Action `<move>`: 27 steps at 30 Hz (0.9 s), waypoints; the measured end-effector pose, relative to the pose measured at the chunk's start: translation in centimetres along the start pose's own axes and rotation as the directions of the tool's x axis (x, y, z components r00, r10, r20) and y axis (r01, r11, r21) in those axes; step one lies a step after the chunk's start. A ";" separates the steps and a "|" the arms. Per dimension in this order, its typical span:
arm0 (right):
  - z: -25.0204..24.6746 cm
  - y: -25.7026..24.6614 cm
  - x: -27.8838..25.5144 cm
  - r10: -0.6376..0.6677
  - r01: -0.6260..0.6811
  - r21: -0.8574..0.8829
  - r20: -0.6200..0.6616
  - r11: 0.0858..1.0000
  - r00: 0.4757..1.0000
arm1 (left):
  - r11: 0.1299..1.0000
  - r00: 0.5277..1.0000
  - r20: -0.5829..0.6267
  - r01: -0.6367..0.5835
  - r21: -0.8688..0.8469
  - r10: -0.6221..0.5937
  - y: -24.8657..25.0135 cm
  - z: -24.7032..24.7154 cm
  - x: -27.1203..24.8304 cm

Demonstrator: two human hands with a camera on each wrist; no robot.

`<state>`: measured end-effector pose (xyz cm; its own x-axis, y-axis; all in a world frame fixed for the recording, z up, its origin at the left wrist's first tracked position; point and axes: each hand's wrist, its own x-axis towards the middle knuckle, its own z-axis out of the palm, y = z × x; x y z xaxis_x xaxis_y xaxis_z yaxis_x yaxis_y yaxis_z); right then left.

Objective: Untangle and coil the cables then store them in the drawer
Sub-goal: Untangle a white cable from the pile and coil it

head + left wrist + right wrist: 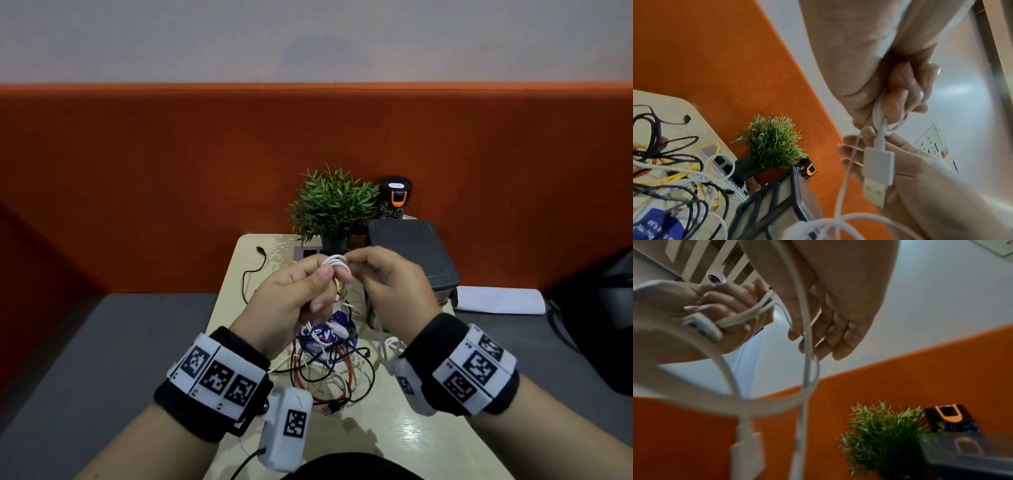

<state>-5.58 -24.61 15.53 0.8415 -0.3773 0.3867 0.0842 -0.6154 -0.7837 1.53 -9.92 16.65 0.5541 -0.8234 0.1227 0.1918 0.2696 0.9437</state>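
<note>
A white USB cable (337,263) is gathered in several loops above the small beige table (404,435). My left hand (322,287) grips the loops, thumb on top. The cable's USB plug (877,170) hangs below that fist. My right hand (363,270) pinches a strand of the same cable (805,340) just to the right of the loops. A slack length (777,404) curves down toward the table. Under my hands lies a tangle of black, white, red and yellow cables (329,370). A dark drawer unit (411,253) stands at the table's back right.
A potted green plant (334,205) and a black bottle (395,198) stand at the back against the orange partition (171,171). A single black cable (251,270) trails along the table's left side. White paper (500,299) and a dark bag (603,308) lie to the right.
</note>
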 end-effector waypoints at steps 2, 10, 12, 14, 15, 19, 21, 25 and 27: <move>0.9 -0.2 -0.4 0.022 -0.022 0.000 0.016 1.000 1.000 | 0.999 1.000 -0.001 -0.010 -0.053 0.010 0.2 0.1 0.1; 1.9 0.6 -0.9 0.170 -0.229 0.215 0.260 0.950 0.950 | 0.980 0.991 -0.116 -0.093 -0.177 0.073 0.5 0.2 0.5; 2.0 1.1 -1.2 0.224 -0.350 0.326 0.368 0.878 0.903 | 0.979 0.985 -0.152 -0.105 -0.175 0.079 0.7 0.3 0.6; 1.9 1.3 -1.4 0.277 -0.493 0.450 0.464 0.745 0.842 | 0.977 0.981 -0.174 -0.121 -0.177 0.090 0.7 0.2 0.7; 1.8 1.4 -1.5 0.290 -0.529 0.477 0.486 0.702 0.824 | 0.976 0.979 -0.181 -0.126 -0.177 0.093 0.7 0.2 0.8; 1.8 1.3 -1.8 0.243 -0.512 0.439 0.535 0.738 0.809 | 0.974 0.977 -0.188 -0.133 -0.186 0.097 0.2 0.2 0.9; 2.1 0.9 -2.2 0.233 -0.495 0.369 0.565 0.787 0.792 | 0.978 0.971 -0.204 -0.157 -0.139 0.127 -0.1 0.1 1.1; 1.9 0.6 -2.4 0.202 -0.347 0.164 0.563 0.923 0.802 | 0.950 0.945 -0.203 -0.208 0.231 0.257 -0.5 -0.4 1.3; 1.3 0.1 -2.2 0.208 -0.235 -0.019 0.534 0.972 0.820 | 0.883 0.941 -0.156 -0.211 0.419 0.299 -1.0 -0.7 1.2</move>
<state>-6.71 -22.94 13.92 0.9921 -0.0680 -0.1057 -0.1256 -0.5227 -0.8432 2.62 -10.80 15.67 0.7055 -0.6165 0.3496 -0.2867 0.2028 0.9363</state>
